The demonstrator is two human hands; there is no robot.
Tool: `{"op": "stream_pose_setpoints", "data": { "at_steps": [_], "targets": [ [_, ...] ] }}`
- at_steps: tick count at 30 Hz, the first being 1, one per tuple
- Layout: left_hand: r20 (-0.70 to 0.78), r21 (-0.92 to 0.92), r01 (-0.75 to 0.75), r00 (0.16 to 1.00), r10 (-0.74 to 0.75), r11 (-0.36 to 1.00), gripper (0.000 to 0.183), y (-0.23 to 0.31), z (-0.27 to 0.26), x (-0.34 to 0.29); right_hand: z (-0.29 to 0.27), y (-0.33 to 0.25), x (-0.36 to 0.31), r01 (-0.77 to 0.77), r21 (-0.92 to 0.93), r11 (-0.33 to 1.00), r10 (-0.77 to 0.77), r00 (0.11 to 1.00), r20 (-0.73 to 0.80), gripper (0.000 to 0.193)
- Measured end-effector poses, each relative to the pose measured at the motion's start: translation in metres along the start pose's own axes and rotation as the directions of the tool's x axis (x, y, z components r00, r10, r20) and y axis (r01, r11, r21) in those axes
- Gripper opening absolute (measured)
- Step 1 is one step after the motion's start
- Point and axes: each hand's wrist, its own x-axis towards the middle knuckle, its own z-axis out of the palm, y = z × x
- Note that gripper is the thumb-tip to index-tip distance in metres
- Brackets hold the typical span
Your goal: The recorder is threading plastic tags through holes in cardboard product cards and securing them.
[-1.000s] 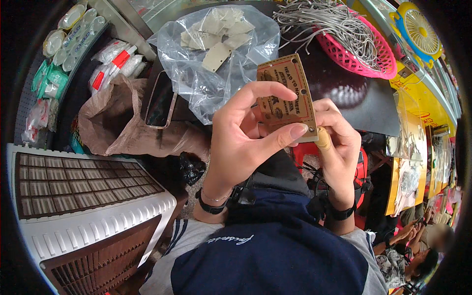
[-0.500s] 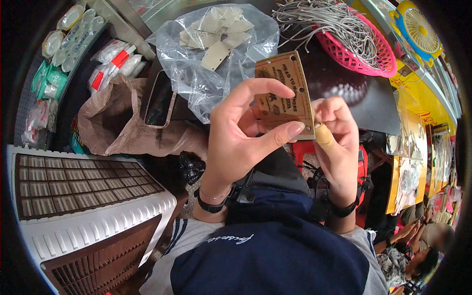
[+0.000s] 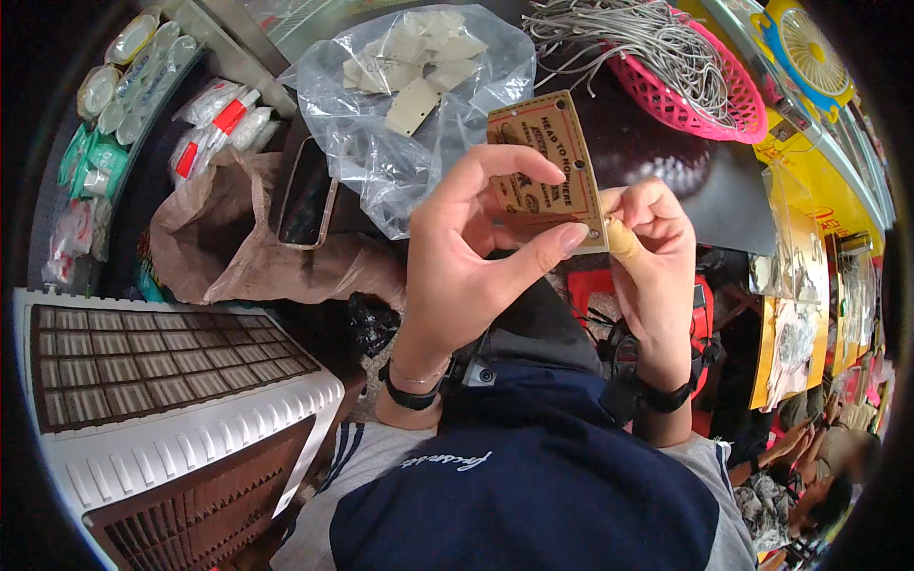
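My left hand (image 3: 466,252) grips a brown printed card (image 3: 538,195), its thumb on the lower edge and fingers curled round the left side. The card is tilted, looks fairly stiff, and has small holes along its right edge. At its lower right corner is my right hand (image 3: 652,247), thumb and forefinger pinched together and touching or nearly touching the edge. A yellow cover (image 3: 624,240) wraps the right thumb. What those fingertips hold, if anything, is too small to make out. Beyond my hands, several plain beige cards (image 3: 414,105) with holes lie on a clear plastic bag (image 3: 362,171).
A pink basket (image 3: 743,112) at the far right holds a heap of grey cords (image 3: 666,67). A phone (image 3: 309,195) lies by a brown cloth bag (image 3: 214,224) at left. Nearer stands a white and brown slatted appliance (image 3: 190,419). Another person (image 3: 809,466) is at lower right.
The card and both hands have shifted slightly up, away from my body. My right fingertips have moved up a little along with the card's corner. My left grip stays the same.
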Motion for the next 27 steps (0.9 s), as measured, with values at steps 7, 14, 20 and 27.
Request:
{"op": "stream_pose_setpoints", "data": {
  "at_steps": [7, 14, 20, 27],
  "targets": [
    [-0.026, -0.030, -0.027, 0.999, 0.026, 0.999, 0.037, -0.002, 0.000, 0.000, 0.001, -0.001, -0.005, 0.182, -0.281, 0.942, -0.191, 0.981, -0.008, 0.014],
    [-0.069, 0.042, -0.042, 0.997, 0.045, 0.998, 0.034, -0.004, 0.003, 0.000, 0.000, 0.001, -0.006, 0.243, -0.380, 0.893, -0.285, 0.957, -0.056, 0.016],
    [-0.114, 0.100, -0.177, 0.976, 0.188, 0.979, 0.034, -0.008, 0.008, 0.000, 0.008, -0.001, -0.008, 0.277, -0.571, 0.772, -0.341, 0.940, -0.005, 0.018],
    [-0.172, 0.251, -0.287, 0.927, 0.334, 0.924, 0.030, -0.017, 0.015, 0.000, 0.014, 0.003, -0.007, 0.445, -0.865, 0.232, -0.538, 0.800, 0.267, 0.028]
  ]
}}
